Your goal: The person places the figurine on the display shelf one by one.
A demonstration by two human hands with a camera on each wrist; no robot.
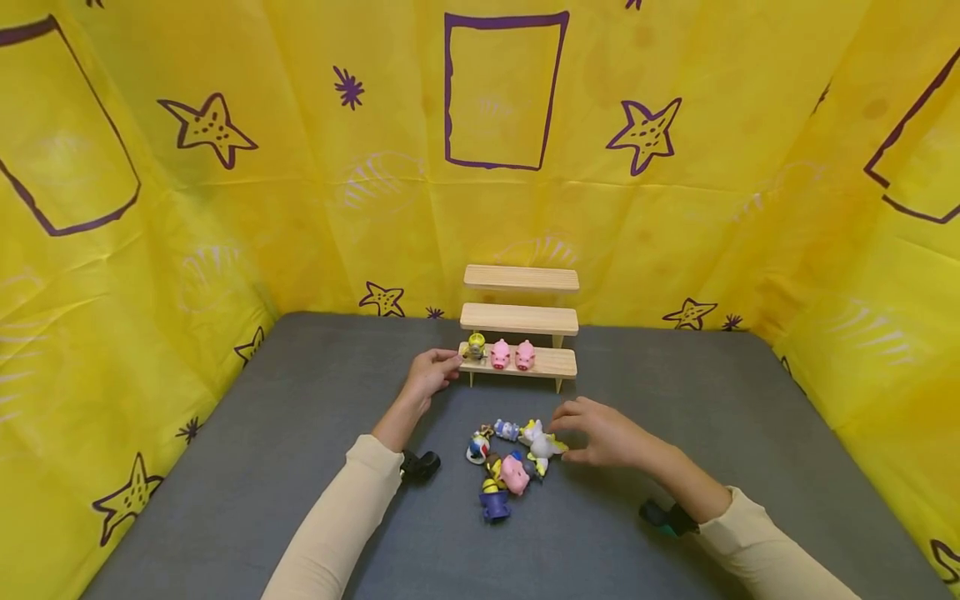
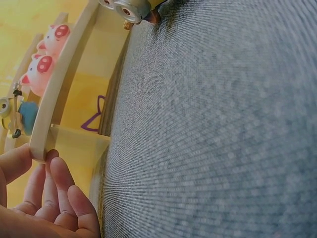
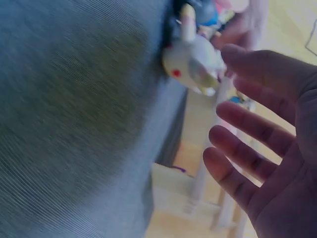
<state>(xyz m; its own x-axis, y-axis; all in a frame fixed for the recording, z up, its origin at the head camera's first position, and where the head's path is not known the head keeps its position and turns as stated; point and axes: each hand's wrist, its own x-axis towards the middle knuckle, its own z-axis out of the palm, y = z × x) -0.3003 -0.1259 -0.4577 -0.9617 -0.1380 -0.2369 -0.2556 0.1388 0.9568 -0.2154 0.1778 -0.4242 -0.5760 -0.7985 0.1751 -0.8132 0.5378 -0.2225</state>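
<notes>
At the left end of the lowest step of a wooden tiered display stand (image 1: 558, 363), my left hand (image 1: 432, 372) pinches the board's edge between thumb and fingers. On that step stand a yellow minion figure (image 1: 476, 346) and two pink pig figures (image 1: 500, 355), side by side. My right hand (image 1: 603, 433) is beside a white and yellow toy figure (image 1: 542, 444), fingers spread and relaxed. In the right wrist view its thumb overlaps the edge of this white figure (image 3: 190, 62), and the palm holds nothing.
In front of the stand lies a loose cluster: a pink pig (image 1: 514, 475), a minion in a dark blue pot-like piece (image 1: 495, 505), a blue and white figure (image 1: 507, 430) and a white, red and blue one (image 1: 477, 448). A yellow patterned cloth (image 1: 397, 225) surrounds the grey table (image 1: 300, 467).
</notes>
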